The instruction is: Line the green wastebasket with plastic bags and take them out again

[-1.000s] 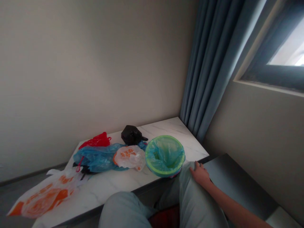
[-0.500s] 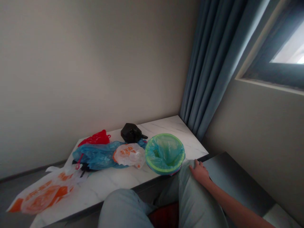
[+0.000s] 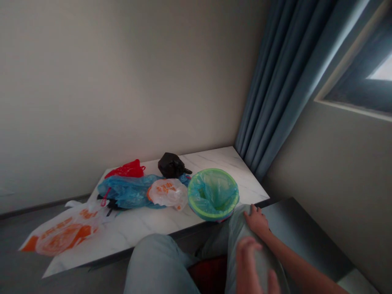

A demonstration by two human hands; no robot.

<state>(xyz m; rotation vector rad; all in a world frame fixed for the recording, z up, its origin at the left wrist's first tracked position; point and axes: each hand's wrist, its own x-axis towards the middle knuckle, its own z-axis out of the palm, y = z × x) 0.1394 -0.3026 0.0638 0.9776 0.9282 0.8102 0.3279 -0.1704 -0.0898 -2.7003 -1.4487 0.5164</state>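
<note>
1. Right hand (image 3: 258, 222): lies open over the right knee (image 3: 237, 218), fingers loosely spread, near the surface's front right corner.
2. Left hand (image 3: 249, 265): raised over the right thigh, blurred; its fingers are loosely bent, with a gap between them and the thumb.
3. Bin (image 3: 211, 214): on the surface (image 3: 134, 226), towards its right, at the front edge and just beyond the right knee; a green rim, with a clear blue-green liner (image 3: 218, 191) inside.
4. Small white bag (image 3: 168, 192): orange print, just left of the bin, overlapping the right part of the blue bag (image 3: 131, 192).
5. Black bag (image 3: 171, 165): bunched up, near the back edge, behind the small white bag.
6. Red bag (image 3: 127, 168): near the back left corner, behind the blue bag.
7. Big white bag (image 3: 65, 232): orange print, spread across the left edge and reaching past it.
8. Curtain (image 3: 284, 94): hangs beside the back right corner.
</note>
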